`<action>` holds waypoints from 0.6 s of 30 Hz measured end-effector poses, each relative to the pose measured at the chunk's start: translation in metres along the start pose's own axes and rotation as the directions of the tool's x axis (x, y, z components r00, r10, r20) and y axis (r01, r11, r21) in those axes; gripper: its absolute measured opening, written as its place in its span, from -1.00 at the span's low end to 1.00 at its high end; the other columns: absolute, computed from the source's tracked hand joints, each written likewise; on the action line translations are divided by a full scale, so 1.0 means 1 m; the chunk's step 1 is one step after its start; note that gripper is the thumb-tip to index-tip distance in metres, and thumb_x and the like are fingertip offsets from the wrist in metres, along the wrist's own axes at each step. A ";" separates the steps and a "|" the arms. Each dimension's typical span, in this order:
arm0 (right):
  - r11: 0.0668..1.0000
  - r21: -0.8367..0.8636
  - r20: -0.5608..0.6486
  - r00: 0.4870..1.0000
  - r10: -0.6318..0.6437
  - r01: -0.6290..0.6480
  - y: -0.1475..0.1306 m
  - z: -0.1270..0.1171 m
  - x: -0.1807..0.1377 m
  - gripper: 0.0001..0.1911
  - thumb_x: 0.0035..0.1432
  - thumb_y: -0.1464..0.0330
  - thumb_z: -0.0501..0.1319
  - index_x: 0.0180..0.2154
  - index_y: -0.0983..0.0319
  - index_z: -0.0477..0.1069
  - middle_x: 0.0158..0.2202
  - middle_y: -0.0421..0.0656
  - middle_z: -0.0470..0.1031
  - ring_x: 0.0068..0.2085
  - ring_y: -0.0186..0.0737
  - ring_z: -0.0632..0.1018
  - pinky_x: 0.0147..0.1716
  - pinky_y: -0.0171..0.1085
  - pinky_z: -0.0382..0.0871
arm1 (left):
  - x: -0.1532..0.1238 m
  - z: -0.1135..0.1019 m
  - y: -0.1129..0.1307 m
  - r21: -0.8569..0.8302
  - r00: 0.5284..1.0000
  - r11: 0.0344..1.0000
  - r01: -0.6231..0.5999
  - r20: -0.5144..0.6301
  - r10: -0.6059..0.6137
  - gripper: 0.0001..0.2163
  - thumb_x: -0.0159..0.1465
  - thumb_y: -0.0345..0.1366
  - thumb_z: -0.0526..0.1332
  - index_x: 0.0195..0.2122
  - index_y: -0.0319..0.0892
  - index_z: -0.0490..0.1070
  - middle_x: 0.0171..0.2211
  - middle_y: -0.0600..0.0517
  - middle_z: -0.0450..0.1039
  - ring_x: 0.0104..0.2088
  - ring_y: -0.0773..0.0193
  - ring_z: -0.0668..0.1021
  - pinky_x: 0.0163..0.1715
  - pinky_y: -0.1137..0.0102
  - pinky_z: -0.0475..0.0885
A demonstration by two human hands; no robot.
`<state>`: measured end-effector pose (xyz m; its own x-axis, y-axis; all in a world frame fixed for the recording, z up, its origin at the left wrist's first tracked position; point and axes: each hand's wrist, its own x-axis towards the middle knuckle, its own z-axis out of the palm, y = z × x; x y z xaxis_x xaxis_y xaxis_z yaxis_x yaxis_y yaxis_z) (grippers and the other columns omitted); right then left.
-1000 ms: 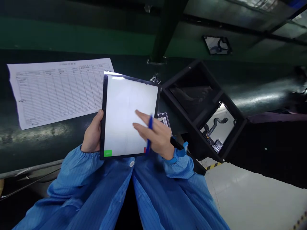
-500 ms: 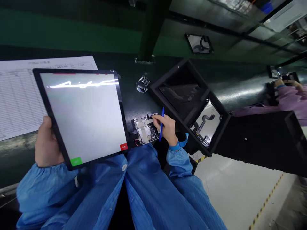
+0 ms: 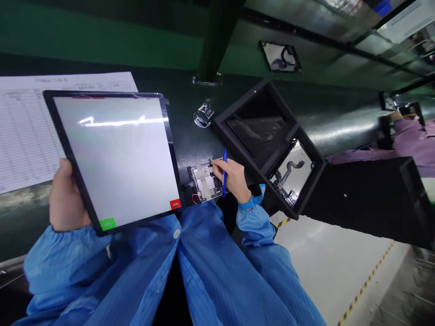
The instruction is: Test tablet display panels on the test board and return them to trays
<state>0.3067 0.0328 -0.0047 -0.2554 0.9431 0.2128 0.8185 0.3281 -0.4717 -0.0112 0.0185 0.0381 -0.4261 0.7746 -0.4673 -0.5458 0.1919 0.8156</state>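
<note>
My left hand (image 3: pixel 68 199) grips the left edge of a large display panel (image 3: pixel 115 158), its thumb on the front bezel. The lit screen is white, with a green box low at the left and a red one low at the right. Right of the panel lies a circuit board (image 3: pixel 205 181) with pale tape strips and a red wire. At the board's upper right edge, the fingers of my right hand (image 3: pixel 236 179) are pinched together. A blue pen (image 3: pixel 224 172) is held in that hand, crossing the fingers; what the fingertips touch is too small to tell.
A printed sheet (image 3: pixel 23 131) lies behind the panel. Beyond the board stands a small metal object (image 3: pixel 204 114). To the right, a black foam tray (image 3: pixel 251 156) holds a dark panel and a silver device part (image 3: pixel 294 172). A person in pink sleeves (image 3: pixel 409 136) works far right.
The view has shifted slightly. My right hand and the pen have moved a little left over the board's edge. The panel stays in my left hand, its screen still white.
</note>
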 end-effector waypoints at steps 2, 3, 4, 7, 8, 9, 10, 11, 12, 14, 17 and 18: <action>1.000 0.012 0.003 1.000 -0.001 0.001 -0.009 -0.001 -0.001 -0.78 0.34 0.34 0.14 -0.22 0.19 0.57 -0.39 -0.12 0.57 -0.36 -0.23 0.54 -0.26 -0.27 0.39 | -0.002 0.001 0.001 0.013 0.999 0.999 0.030 -0.013 -0.030 -0.68 0.48 -0.17 0.04 -0.18 -0.12 0.59 0.05 0.15 0.56 0.39 0.07 0.19 0.24 0.24 0.41; 1.000 0.026 0.010 1.000 0.000 0.000 -0.016 -0.002 -0.002 -0.80 0.34 0.32 0.15 -0.21 0.19 0.56 -0.41 -0.14 0.56 -0.37 -0.24 0.53 -0.27 -0.28 0.39 | -0.002 0.001 0.001 0.018 0.999 0.999 0.037 -0.008 -0.037 -0.68 0.48 -0.16 0.05 -0.16 -0.12 0.59 0.06 0.14 0.55 0.38 0.05 0.21 0.25 0.23 0.40; 0.999 0.039 0.030 1.000 0.003 -0.004 -0.024 -0.002 -0.002 -0.82 0.32 0.31 0.18 -0.20 0.19 0.54 -0.43 -0.17 0.54 -0.38 -0.25 0.53 -0.28 -0.29 0.38 | -0.003 0.000 0.001 0.017 0.999 0.999 0.032 0.007 -0.032 -0.68 0.48 -0.15 0.06 -0.14 -0.13 0.59 0.07 0.12 0.55 0.37 0.04 0.24 0.25 0.22 0.40; 0.999 0.025 0.152 0.988 0.039 -0.043 -0.048 -0.002 -0.002 -0.82 0.22 0.25 0.28 -0.17 0.19 0.47 -0.40 -0.20 0.53 -0.35 -0.23 0.53 -0.27 -0.28 0.35 | -0.006 -0.001 0.001 -0.005 0.993 1.000 -0.005 0.120 0.005 -0.65 0.50 -0.15 0.02 -0.10 -0.12 0.60 0.10 0.09 0.53 0.29 0.03 0.37 0.26 0.20 0.38; 0.998 -0.003 0.200 0.978 0.063 -0.064 -0.055 -0.003 0.000 -0.80 0.17 0.25 0.30 -0.18 0.19 0.44 -0.37 -0.19 0.54 -0.33 -0.20 0.54 -0.27 -0.27 0.33 | -0.007 -0.001 0.001 -0.010 0.990 1.000 -0.005 0.143 0.007 -0.64 0.51 -0.15 0.01 -0.12 -0.12 0.61 0.10 0.08 0.53 0.27 0.05 0.40 0.26 0.20 0.38; 0.996 -0.040 0.242 0.966 0.092 -0.085 -0.061 -0.003 0.002 -0.79 0.14 0.26 0.31 -0.20 0.19 0.42 -0.35 -0.18 0.55 -0.32 -0.18 0.54 -0.28 -0.26 0.30 | -0.007 -0.002 0.001 -0.011 0.988 1.000 -0.006 0.152 0.008 -0.63 0.51 -0.15 0.00 -0.14 -0.12 0.61 0.10 0.09 0.53 0.27 0.06 0.40 0.26 0.21 0.38; 0.991 -0.083 0.276 0.953 0.122 -0.103 -0.066 -0.004 0.005 -0.80 0.12 0.27 0.30 -0.21 0.19 0.41 -0.34 -0.17 0.55 -0.32 -0.16 0.55 -0.31 -0.25 0.28 | -0.007 -0.003 0.001 -0.011 0.988 1.000 -0.012 0.153 0.014 -0.63 0.51 -0.15 0.00 -0.16 -0.12 0.61 0.09 0.09 0.54 0.29 0.07 0.38 0.26 0.23 0.37; 0.985 -0.125 0.305 0.940 0.151 -0.118 -0.071 -0.004 0.009 -0.81 0.10 0.29 0.29 -0.23 0.19 0.39 -0.35 -0.16 0.55 -0.32 -0.14 0.55 -0.34 -0.25 0.24 | -0.006 -0.005 0.000 -0.010 0.987 1.000 -0.020 0.157 0.022 -0.63 0.51 -0.16 0.00 -0.17 -0.12 0.61 0.10 0.10 0.53 0.31 0.10 0.34 0.27 0.24 0.36; 0.978 -0.166 0.330 0.928 0.175 -0.126 -0.075 -0.005 0.013 -0.82 0.09 0.30 0.27 -0.24 0.19 0.39 -0.35 -0.15 0.55 -0.33 -0.12 0.55 -0.37 -0.24 0.21 | -0.004 -0.006 0.000 -0.013 0.987 0.999 -0.033 0.154 0.035 -0.63 0.51 -0.17 0.00 -0.18 -0.12 0.61 0.10 0.11 0.53 0.34 0.12 0.30 0.27 0.26 0.35; 0.961 -0.245 0.360 0.908 0.214 -0.129 -0.083 -0.004 0.018 -0.82 0.08 0.31 0.23 -0.24 0.21 0.38 -0.37 -0.11 0.55 -0.34 -0.08 0.55 -0.39 -0.22 0.18 | -0.001 -0.007 -0.001 -0.025 0.988 0.998 -0.052 0.143 0.055 -0.64 0.51 -0.19 0.00 -0.17 -0.12 0.61 0.10 0.12 0.53 0.35 0.13 0.28 0.28 0.25 0.34; 0.945 -0.301 0.357 0.904 0.234 -0.126 -0.087 -0.002 0.020 -0.81 0.09 0.32 0.20 -0.23 0.24 0.37 -0.34 -0.03 0.56 -0.30 -0.02 0.57 -0.38 -0.20 0.20 | 0.002 -0.006 -0.004 -0.030 0.995 0.999 -0.045 0.091 0.047 -0.67 0.49 -0.17 0.05 -0.15 -0.15 0.61 0.04 0.07 0.57 0.29 0.05 0.37 0.26 0.18 0.38; 0.947 -0.295 0.348 0.909 0.228 -0.124 -0.086 -0.002 0.019 -0.82 0.08 0.33 0.19 -0.23 0.24 0.37 -0.34 -0.02 0.55 -0.28 -0.01 0.57 -0.37 -0.21 0.22 | 0.002 -0.006 -0.004 -0.020 0.996 0.999 -0.032 0.084 0.033 -0.67 0.48 -0.15 0.07 -0.14 -0.16 0.61 0.01 0.04 0.58 0.26 0.02 0.41 0.25 0.16 0.39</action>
<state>0.2325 0.0224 0.0416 -0.2252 0.9510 -0.2119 0.9589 0.1778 -0.2213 -0.0139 0.0160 0.0320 -0.3822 0.8282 -0.4098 -0.5461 0.1553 0.8232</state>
